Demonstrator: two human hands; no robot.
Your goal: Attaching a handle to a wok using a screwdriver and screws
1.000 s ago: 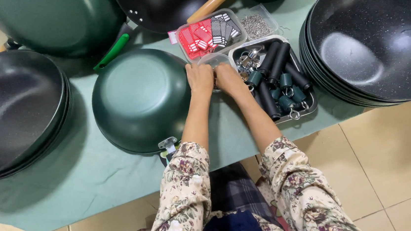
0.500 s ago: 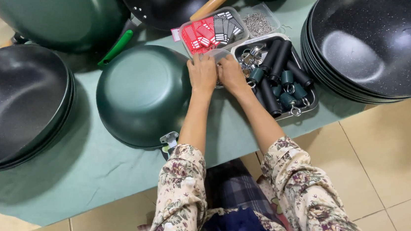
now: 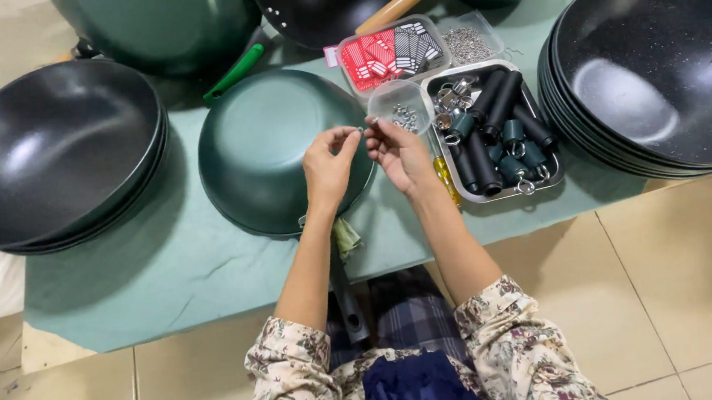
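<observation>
A: Both hands pulled back from the tray toward the body, over the upturned green pan.
B: Grip?
A: Left hand and right hand pinched one small metal fastener between them; axis unclear.

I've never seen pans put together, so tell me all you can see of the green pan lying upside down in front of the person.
The green pan is a round, deep bowl shape lying bottom up on the green table cover. Its outside looks like matte dark green coated metal, with a flat circular base facing up. A dark handle runs from its near rim toward the person. The left hand hovers over its right side, fingers pinched beside the right hand; contact with the pan is unclear.
</observation>
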